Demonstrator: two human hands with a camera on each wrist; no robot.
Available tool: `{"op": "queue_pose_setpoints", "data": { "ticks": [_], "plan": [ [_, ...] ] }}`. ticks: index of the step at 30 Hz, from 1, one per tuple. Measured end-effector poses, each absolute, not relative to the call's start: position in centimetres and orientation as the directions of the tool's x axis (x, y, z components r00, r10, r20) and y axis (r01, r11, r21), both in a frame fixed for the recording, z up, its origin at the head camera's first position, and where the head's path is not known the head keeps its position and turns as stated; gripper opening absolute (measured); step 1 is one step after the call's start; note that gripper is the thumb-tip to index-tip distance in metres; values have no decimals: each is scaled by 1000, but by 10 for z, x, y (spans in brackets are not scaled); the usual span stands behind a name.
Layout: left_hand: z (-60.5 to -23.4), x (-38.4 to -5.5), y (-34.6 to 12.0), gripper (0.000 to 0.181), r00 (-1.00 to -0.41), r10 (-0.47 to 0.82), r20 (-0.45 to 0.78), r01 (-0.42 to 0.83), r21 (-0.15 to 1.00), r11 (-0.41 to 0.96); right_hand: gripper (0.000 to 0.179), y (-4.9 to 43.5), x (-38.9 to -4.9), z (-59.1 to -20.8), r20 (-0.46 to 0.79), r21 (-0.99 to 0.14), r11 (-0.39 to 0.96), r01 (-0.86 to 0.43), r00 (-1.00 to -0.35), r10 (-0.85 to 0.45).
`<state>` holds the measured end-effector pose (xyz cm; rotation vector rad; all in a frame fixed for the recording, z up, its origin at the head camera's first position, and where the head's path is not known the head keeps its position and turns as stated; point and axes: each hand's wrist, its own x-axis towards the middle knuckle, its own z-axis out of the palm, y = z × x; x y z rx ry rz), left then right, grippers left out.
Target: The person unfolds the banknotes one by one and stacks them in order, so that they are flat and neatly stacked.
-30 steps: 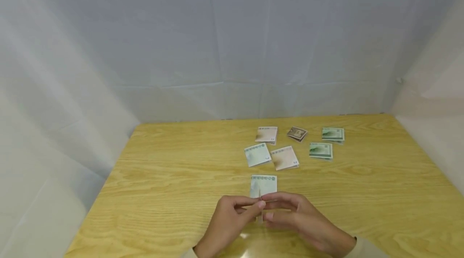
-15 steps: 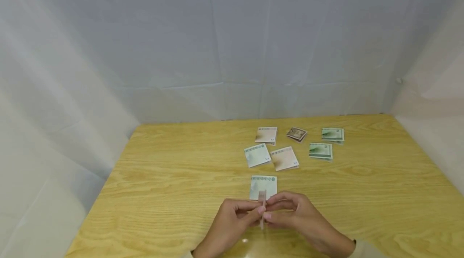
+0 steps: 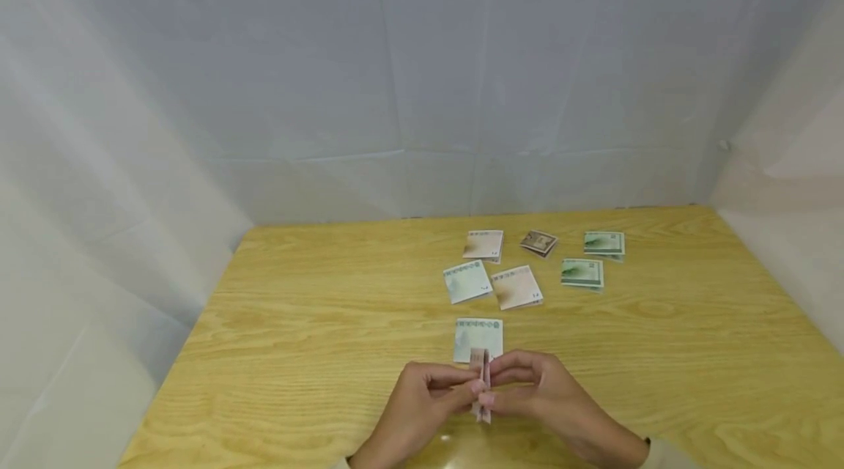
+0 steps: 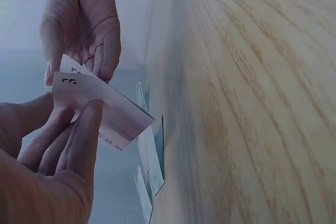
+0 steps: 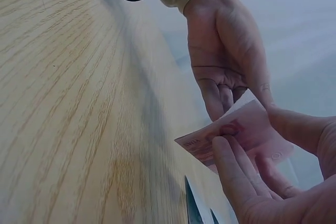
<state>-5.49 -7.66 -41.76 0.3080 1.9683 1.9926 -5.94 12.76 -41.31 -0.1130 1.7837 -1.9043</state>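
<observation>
Between my two hands is a pinkish banknote, folded in half and held upright above the table. My left hand pinches one side between thumb and fingers. The other side is pinched by my right hand, its thumb close to the left thumb. Seen from the left wrist, the folded note has its halves slightly apart, with small dark marks at one corner. The right wrist view shows a reddish printed face of the banknote. Just beyond the hands lies a pale green folded note, partly hidden behind the held one.
Several folded notes lie farther back: a pale green one, two pale pink-brown ones, a small dark brown one and two deeper green ones. Pale sheeting encloses the wooden table.
The banknote was seen nearly edge-on; now it is turned and its two halves have spread slightly apart. Both hands stay at almost the same place, and the notes on the table lie unchanged.
</observation>
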Motion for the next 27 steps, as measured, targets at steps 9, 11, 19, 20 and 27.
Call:
{"op": "queue_pose_setpoints", "data": {
  "ticks": [9,11,19,20,27],
  "plan": [
    [-412,-54,-85,31,-931,341,-133,-129,991,35,51,135,-60,-410,-310,-950,85,301,-868,-387],
    [-412,-55,-89,29,-935,329,-130,-125,992,37,52,139,-59,-409,-304,-952,87,293,-877,-372],
    [-414,-57,-101,27,-957,257,-138,-122,989,78,37,153,-62,-410,-305,-952,114,283,-892,-333],
    [-414,-57,-102,27,-956,254,-147,-131,988,81,35,154,-62,-410,-309,-951,116,287,-894,-326],
    [-416,-59,-108,25,-951,247,-186,-156,978,136,24,166,-62,-415,-314,-941,220,259,-909,-274]
  ]
}}
